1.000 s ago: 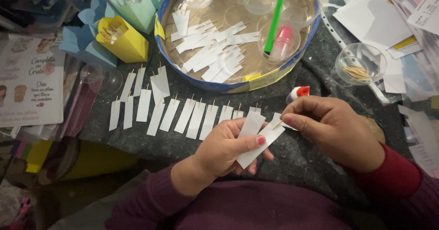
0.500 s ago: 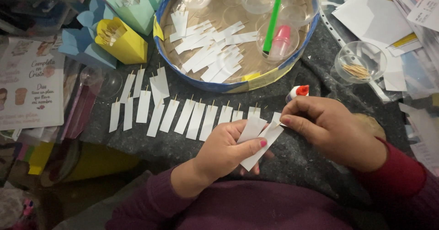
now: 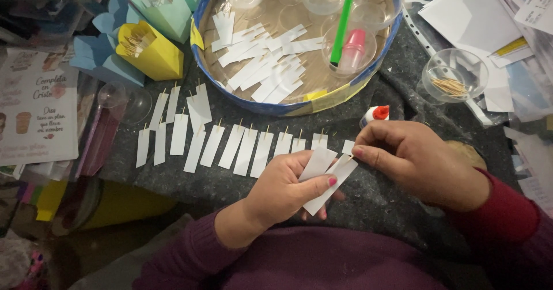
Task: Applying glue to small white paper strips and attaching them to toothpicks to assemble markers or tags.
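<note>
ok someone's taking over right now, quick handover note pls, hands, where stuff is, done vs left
Left hand pinches a white paper strip. Right hand holds a toothpick at the strip's upper end.
Done: a row of strips with toothpicks lies on the grey felt; more fill the round tray.
Spare toothpicks sit in a clear cup; the red-capped glue bottle lies behind the right hand.
Left: the held strip is not yet laid in the row.
</note>
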